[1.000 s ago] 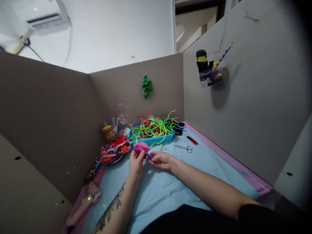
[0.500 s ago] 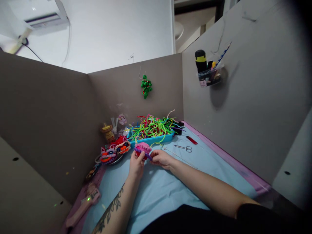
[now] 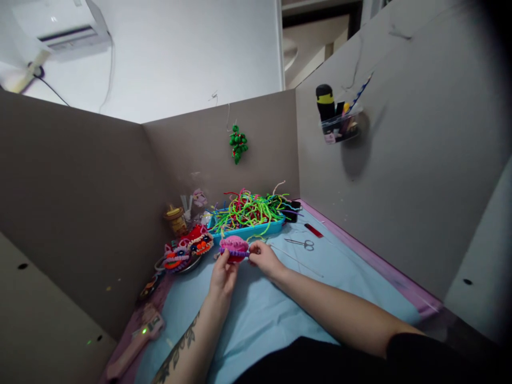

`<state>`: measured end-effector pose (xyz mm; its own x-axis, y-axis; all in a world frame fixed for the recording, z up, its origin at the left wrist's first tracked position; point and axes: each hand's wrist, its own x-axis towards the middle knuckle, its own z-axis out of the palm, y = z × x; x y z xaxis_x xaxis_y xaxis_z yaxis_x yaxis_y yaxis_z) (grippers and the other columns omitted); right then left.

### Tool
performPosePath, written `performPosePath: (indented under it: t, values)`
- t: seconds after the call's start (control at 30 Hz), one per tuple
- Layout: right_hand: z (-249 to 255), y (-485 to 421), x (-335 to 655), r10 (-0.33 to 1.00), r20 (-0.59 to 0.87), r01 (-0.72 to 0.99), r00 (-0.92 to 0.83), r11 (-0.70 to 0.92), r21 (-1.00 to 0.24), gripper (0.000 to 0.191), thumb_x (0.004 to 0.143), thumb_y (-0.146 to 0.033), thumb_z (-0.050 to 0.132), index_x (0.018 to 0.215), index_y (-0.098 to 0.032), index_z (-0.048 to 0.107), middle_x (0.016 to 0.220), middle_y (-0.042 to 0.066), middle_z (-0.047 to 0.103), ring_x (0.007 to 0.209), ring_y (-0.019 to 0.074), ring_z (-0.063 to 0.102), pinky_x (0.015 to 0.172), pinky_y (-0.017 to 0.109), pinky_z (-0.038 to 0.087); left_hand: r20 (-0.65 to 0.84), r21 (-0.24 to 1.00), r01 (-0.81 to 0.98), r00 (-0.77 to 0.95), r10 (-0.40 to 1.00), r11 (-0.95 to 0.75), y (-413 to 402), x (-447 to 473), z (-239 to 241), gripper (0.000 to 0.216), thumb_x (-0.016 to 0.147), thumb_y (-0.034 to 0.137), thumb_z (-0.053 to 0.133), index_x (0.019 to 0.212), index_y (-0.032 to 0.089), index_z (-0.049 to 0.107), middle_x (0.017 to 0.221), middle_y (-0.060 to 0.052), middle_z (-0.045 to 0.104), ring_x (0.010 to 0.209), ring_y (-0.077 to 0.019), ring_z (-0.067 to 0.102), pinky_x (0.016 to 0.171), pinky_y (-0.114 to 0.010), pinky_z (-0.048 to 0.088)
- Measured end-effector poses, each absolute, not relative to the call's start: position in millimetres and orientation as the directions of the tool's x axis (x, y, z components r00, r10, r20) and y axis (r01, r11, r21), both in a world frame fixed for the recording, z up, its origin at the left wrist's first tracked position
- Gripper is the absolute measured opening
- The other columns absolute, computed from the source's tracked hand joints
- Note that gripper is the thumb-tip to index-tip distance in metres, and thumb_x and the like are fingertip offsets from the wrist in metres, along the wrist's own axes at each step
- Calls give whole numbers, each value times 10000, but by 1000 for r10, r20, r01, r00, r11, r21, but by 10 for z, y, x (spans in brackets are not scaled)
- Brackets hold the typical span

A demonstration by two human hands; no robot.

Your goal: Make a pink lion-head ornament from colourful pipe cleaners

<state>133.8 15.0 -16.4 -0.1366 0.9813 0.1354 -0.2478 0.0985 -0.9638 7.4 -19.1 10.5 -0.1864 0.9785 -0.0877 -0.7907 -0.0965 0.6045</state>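
A pink and red craft piece of fuzzy pipe cleaners (image 3: 234, 245) is held up over the blue cloth, a purple pipe cleaner (image 3: 240, 254) running across its front. My left hand (image 3: 224, 273) grips it from the lower left, thumb on its front face. At its right edge, my right hand (image 3: 265, 258) is closed in a pinch at the end of the purple pipe cleaner. The fingertips partly hide that end. Finished-looking striped pieces (image 3: 178, 257) in similar pipe cleaner lie in a metal bowl to the left.
Behind my hands stands a blue tray (image 3: 248, 231) heaped with loose pipe cleaners (image 3: 252, 209). Scissors (image 3: 303, 244), a red-handled item (image 3: 313, 230) and a thin rod (image 3: 300, 261) lie on the right. A pink glue gun (image 3: 138, 341) rests front left. Grey panels (image 3: 224, 176) enclose the table.
The purple pipe cleaner's end, earlier hanging down at the right, now lies level across the piece. My right hand has risen slightly, and my left thumb has shifted left.
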Motion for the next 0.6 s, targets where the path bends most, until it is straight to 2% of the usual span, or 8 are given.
performPosePath:
  t: [0.13, 0.23, 0.47, 0.6]
  values:
    - [-105, 130, 1333, 980, 18, -376, -200, -59, -925, 226, 523, -154, 573, 722, -201, 476, 507, -83, 520, 442, 100, 510, 451, 215, 383, -167, 553, -833, -140, 976, -25, -196, 75, 195, 90, 810, 63, 580, 804, 144, 619, 763, -17, 689, 706, -104, 663, 712, -197, 535]
    - [-48, 152, 1367, 973, -17, -491, -229, -131, -861, 292, 508, -149, 613, 762, -197, 476, 570, -73, 559, 487, 102, 548, 493, 221, 425, -166, 547, -837, -119, 979, -9, -186, 143, 305, 108, 820, 64, 557, 821, 144, 629, 769, -24, 700, 719, -118, 673, 722, -211, 546]
    - [91, 221, 1539, 956, -15, -714, -292, -228, -662, 393, 515, -77, 684, 838, -196, 496, 648, -46, 615, 644, 122, 631, 675, 252, 494, -76, 554, -832, -74, 994, -19, -125, 410, 504, 99, 824, 104, 563, 813, 156, 647, 775, -24, 715, 737, -122, 679, 742, -220, 544]
    - [100, 225, 1594, 938, 50, -757, -344, -245, -605, 430, 509, -15, 667, 873, -188, 514, 743, -31, 642, 737, 124, 642, 773, 258, 491, -52, 528, -849, -55, 997, -19, -138, 453, 457, 90, 818, 125, 584, 791, 173, 656, 788, -17, 720, 768, -129, 676, 763, -235, 535]
